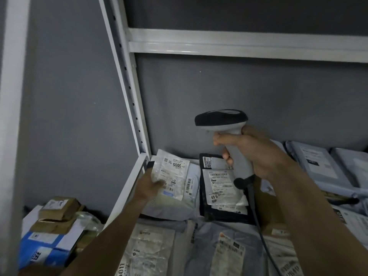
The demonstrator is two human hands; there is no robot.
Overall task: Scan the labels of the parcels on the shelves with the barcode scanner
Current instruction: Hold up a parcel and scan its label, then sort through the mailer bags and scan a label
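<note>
Lying soft, light and crinkly in the shelf (127, 188) corner: white parcel (171, 176), left hand (148, 186) pinching its edge. Right hand (256, 154) gripping barcode scanner (225, 126) above. Probably best lifted flat by an edge.

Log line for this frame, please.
right hand grips barcode scanner | left hand holds white parcel on shelf | scan pending

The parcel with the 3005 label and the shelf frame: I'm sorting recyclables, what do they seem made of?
The parcel with the 3005 label looks like a soft plastic mailer bag: pale, wrinkled, sagging, under a creased paper label. The shelf frame looks like white painted metal: glossy highlights and a row of punched holes.
</note>
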